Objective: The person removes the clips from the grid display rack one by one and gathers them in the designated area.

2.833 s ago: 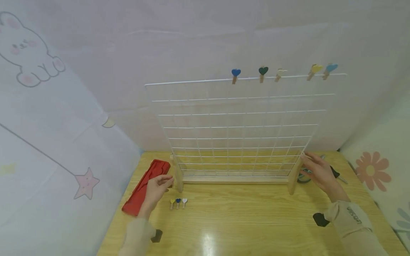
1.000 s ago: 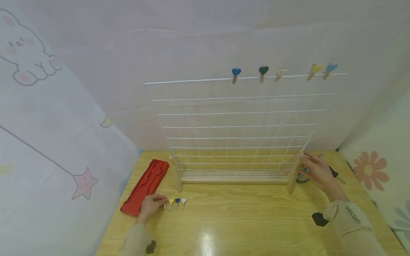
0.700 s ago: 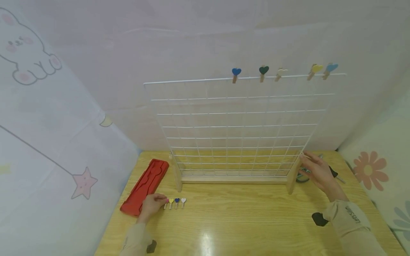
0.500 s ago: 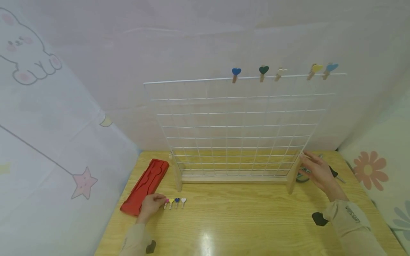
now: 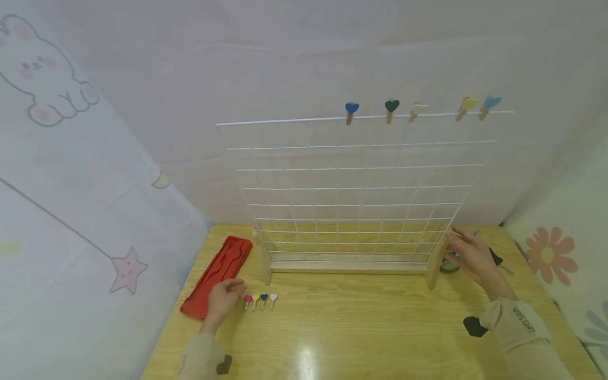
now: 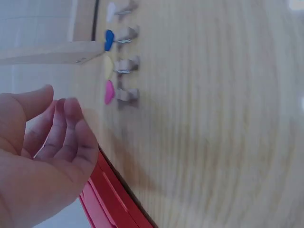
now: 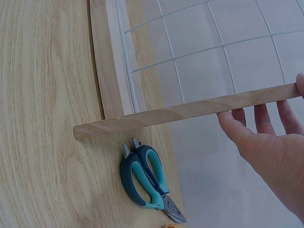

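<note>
- The left hand [image 5: 225, 298] has its fingers loosely bent, with a gap between thumb and fingertips and nothing held; the slack pose looks like that of a hand free of any load.
- Just past those fingertips, apart from them, four heart clips lie in a row on the table [image 5: 361, 316]: pink clip [image 6: 109, 92] nearest, then yellow clip [image 6: 108, 67], dark blue clip [image 6: 109, 40] and white clip [image 6: 111, 12]. Hearts all face one way, evenly spaced, probably to keep them tidy and easy to pick up singly.
- The right hand [image 5: 472, 258] holds the wooden leg [image 7: 175, 113] of the wire rack [image 5: 337, 188], fingertips against its outer side and thumb on the other, perhaps to steady the rack.
- High above both hands' fingers, five more heart clips sit on the top wire: blue [image 5: 352, 108], green [image 5: 391, 105], cream [image 5: 415, 111], yellow [image 5: 469, 103], light blue [image 5: 491, 102]. Their own grip on the wire seems to keep them up.
- The red tray [image 5: 230, 253] lies partly beneath the left hand; its shaped hollows suggest a holder for tools.
- Scissors [image 7: 147, 175] lie below the right fingers, outside the leg, out of the clips' way.
</note>
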{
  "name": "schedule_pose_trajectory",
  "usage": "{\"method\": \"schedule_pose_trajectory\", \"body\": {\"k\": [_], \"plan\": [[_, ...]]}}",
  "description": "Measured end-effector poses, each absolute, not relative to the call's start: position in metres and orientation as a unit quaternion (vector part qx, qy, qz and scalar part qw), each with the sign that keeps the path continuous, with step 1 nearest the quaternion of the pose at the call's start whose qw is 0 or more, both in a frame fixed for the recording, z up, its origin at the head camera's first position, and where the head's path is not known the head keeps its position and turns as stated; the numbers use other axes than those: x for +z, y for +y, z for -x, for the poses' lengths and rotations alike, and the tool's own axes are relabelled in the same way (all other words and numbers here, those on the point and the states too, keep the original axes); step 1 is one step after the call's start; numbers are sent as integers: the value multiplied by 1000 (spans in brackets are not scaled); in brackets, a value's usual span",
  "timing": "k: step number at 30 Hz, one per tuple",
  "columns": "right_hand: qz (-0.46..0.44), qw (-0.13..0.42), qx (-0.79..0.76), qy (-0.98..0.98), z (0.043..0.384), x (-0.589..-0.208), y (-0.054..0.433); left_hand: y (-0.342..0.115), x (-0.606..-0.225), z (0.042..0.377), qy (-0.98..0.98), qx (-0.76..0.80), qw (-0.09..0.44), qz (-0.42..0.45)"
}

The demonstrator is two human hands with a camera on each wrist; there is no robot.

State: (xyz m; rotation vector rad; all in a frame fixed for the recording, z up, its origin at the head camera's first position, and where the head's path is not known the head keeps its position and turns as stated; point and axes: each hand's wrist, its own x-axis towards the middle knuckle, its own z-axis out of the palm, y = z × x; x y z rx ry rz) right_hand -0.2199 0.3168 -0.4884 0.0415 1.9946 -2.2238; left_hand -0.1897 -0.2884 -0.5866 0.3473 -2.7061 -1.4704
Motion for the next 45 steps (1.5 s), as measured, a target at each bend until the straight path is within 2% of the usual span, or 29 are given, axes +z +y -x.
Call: {"method": "schedule_pose_trajectory", "body": {"k": [8,14,18,26,38,45], "plan": [[-21,82,-732,676,220,-490,319,-262,-560,201,-794,-599,-35,-92],[-27,92,-731,676,218,-491,319,-229,-523,217,-782,-617,-87,-12],[-24,93,-732,674,218,-491,319,-210,-488,225,-786,-611,-87,33],[-22,92,-738,669,220,-489,319,-177,-411,241,-785,-606,-48,122],[-12,89,-739,667,219,-489,317,-134,-299,255,-795,-559,80,223],[-9,84,-749,657,221,-486,316,-112,-244,257,-762,-574,131,271]]}}
